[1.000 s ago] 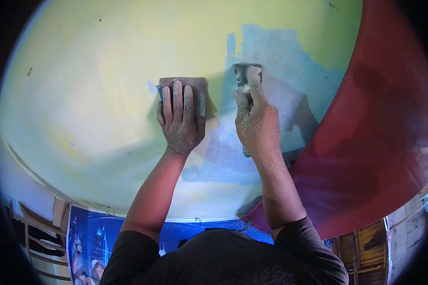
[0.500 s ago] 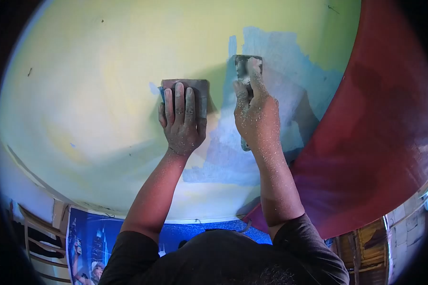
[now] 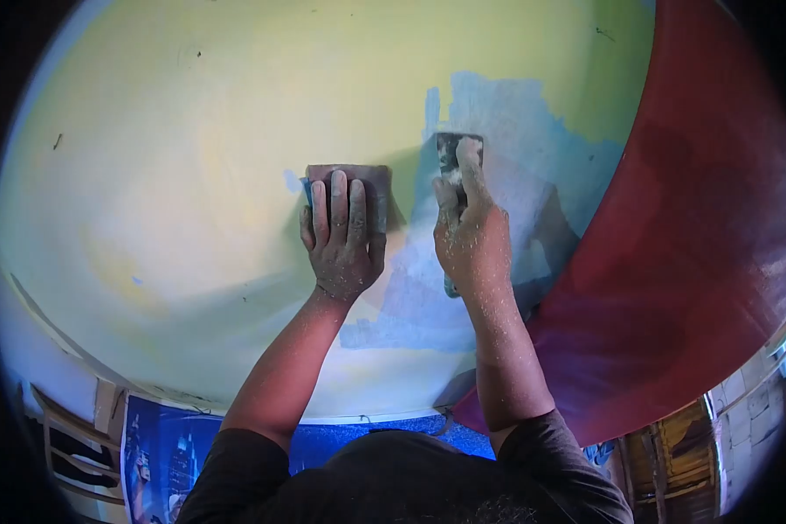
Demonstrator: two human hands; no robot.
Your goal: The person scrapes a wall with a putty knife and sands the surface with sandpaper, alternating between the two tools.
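Note:
Both my arms reach up to a yellow-green ceiling [image 3: 192, 131]. My left hand [image 3: 344, 234] lies flat on a brown sanding block [image 3: 377, 185] and presses it against the ceiling. My right hand [image 3: 472, 234], speckled with paint dust, grips a scraper whose blade [image 3: 450, 145] rests on a bared blue patch [image 3: 506, 122] where the top paint is gone. The forefinger lies along the blade. The handle's end [image 3: 448, 286] pokes out below the palm.
A dark red painted surface [image 3: 699, 244] borders the ceiling on the right. Below, a blue poster [image 3: 162, 445] hangs on a wall beside wooden slats [image 3: 70, 454]. My dark shirt [image 3: 402, 480] fills the bottom centre.
The view has shifted so both hands sit slightly lower in frame. The scraper blade went up the blue patch, then came back down. The left hand stays pressed on the block.

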